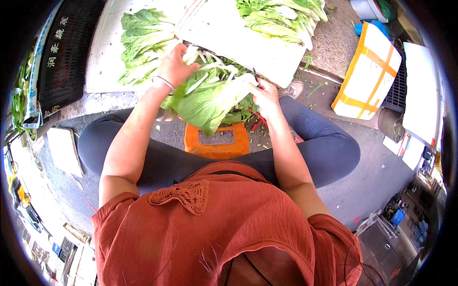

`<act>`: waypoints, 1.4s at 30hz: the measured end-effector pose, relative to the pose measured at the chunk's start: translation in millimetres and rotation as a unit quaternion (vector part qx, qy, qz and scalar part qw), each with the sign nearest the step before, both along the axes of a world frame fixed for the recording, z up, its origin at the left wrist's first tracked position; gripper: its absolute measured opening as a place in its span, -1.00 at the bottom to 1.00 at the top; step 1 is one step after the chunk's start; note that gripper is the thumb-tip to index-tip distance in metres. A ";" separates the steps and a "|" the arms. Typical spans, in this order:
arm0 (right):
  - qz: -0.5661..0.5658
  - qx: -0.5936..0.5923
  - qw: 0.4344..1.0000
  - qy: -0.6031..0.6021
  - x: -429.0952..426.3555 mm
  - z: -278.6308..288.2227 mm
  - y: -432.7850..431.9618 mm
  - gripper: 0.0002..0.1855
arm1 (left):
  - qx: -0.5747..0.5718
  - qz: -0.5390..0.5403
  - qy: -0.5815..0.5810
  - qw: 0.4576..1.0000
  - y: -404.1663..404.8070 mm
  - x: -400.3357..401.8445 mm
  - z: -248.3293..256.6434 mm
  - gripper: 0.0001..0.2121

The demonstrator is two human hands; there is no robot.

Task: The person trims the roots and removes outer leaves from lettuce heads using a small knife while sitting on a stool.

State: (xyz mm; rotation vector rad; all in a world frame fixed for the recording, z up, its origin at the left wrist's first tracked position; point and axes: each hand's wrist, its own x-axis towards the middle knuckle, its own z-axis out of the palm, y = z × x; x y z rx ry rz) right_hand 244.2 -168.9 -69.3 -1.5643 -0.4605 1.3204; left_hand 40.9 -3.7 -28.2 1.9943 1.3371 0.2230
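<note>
My right hand grips the pale stem end of a leafy green vegetable together with a small knife, whose dark blade points up past my fingers. The leaves spread left and hang over an orange plastic stool between my legs. My left hand, with a bangle at the wrist, is at the stem ends of a row of leafy greens on a white board. Its thumb stands away from the fingers, whose tips are partly hidden. More loose greens lie between my hands.
Another pile of greens sits on a white foam lid or board ahead. A taped white foam box stands right, beside a dark crate. At left is a black plastic crate bearing writing. Leaf scraps litter the ground.
</note>
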 end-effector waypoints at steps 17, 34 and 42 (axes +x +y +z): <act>-0.026 0.013 0.996 0.087 14.4 34.1 7.7 -0.72 | -0.528 -0.065 -0.392 0.750 -24.3 10.7 15.8 -0.64; -0.415 0.016 0.908 0.054 185.8 -24.9 85.2 -0.79 | -0.378 0.015 -0.281 0.882 -29.9 32.7 16.8 -0.47; -0.334 0.207 0.879 -0.269 67.4 100.6 35.8 -0.73 | -0.203 -0.083 -0.229 0.948 -37.8 31.5 44.0 -0.69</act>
